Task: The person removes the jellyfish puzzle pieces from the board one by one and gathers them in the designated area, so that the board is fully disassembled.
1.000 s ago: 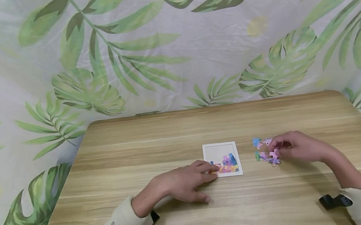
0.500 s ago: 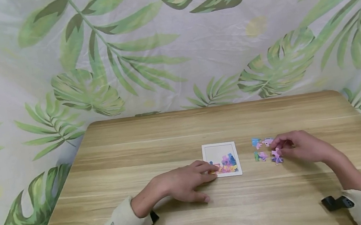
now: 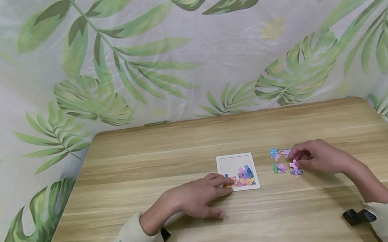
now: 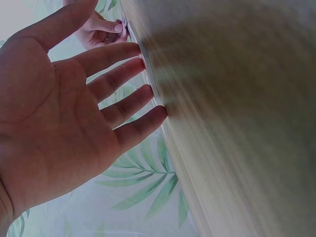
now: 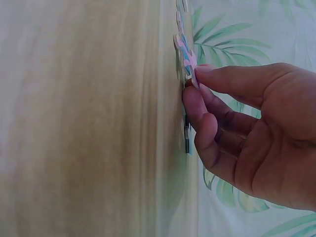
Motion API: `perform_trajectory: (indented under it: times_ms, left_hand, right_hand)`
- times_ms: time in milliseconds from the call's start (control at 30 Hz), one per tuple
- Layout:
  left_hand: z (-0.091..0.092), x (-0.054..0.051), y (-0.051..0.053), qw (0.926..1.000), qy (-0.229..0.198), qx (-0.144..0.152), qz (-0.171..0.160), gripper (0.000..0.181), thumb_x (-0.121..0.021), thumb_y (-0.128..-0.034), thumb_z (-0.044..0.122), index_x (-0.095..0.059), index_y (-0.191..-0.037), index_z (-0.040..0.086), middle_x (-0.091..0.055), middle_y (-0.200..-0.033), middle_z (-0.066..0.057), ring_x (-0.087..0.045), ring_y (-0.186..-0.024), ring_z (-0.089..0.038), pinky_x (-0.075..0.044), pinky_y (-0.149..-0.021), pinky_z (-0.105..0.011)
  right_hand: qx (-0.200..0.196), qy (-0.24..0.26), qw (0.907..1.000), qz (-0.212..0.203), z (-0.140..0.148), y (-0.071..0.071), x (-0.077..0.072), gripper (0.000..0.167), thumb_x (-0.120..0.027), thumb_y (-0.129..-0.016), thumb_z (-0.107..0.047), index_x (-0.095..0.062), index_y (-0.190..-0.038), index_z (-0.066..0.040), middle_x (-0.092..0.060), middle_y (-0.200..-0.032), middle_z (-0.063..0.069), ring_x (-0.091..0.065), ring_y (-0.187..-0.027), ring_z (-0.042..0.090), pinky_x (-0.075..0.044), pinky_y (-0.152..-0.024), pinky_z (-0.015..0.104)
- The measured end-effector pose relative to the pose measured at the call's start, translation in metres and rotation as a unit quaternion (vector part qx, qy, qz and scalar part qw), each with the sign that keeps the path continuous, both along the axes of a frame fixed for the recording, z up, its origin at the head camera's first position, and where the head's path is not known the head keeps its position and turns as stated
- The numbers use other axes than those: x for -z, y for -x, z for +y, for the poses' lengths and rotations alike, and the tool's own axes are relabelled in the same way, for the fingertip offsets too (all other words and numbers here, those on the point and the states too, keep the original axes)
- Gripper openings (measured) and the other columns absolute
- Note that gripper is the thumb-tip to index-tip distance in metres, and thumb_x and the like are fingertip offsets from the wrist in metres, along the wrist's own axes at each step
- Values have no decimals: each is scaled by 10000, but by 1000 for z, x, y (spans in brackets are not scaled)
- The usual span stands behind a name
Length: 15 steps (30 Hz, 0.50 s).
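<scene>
On the wooden table lies a white-framed puzzle tray [image 3: 235, 164] whose lower part holds colourful fitted pieces. My left hand [image 3: 203, 196] rests its fingertips on the tray's lower left, covering some of the pieces there; its fingers are nearly straight, as the left wrist view also shows. To the right, my right hand [image 3: 323, 157] pinches a pink and purple puzzle piece [image 3: 296, 169] between thumb and fingers. In the right wrist view this piece is tilted up off the table. Beside it lie a green and pink piece [image 3: 279, 168] and a blue-cornered piece [image 3: 275, 153].
Another pink piece [image 3: 286, 153] with an eye print sits partly behind the right fingers. The wooden table [image 3: 147, 155] reaches back to a leaf-printed cloth [image 3: 172, 59]. A black strap device [image 3: 359, 217] is on the right wrist.
My right hand shifted slightly right with the pinched piece, then back left, and the piece turned a little. My left hand has stayed on the tray.
</scene>
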<state>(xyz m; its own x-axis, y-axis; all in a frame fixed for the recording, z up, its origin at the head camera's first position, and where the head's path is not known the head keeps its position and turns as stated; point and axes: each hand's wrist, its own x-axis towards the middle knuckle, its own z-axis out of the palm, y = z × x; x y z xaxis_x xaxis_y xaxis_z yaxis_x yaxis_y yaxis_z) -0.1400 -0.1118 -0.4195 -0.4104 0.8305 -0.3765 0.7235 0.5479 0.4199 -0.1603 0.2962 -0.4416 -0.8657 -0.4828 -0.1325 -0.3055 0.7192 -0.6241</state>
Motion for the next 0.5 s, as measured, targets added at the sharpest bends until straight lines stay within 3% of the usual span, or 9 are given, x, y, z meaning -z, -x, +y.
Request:
perform_trajectory:
  times_ms: [200, 500]
  left_hand:
    - [-1, 0, 0, 10000, -3, -17, -45, 641, -669, -1063, 396, -493, -1620, 130, -314, -1766, 49, -257, -1640, -207, -340, -1306, -407]
    - [-1, 1, 0, 10000, 23, -2, 45, 638, -670, -1060, 411, -506, -1612, 136, -316, -1763, 63, -260, -1640, -199, -346, -1304, -399]
  right_hand:
    - [-10, -44, 10000, 41, -2, 2, -2, 136, -751, -972, -41, -763, -1095, -99, -745, -972, -3, -627, -879, 38, -542, -752, 225]
    - [-28, -117, 9996, 247, -13, 3, -8, 171, -763, -966, -43, -767, -1123, -109, -757, -1009, -50, -638, -900, 54, -551, -772, 234]
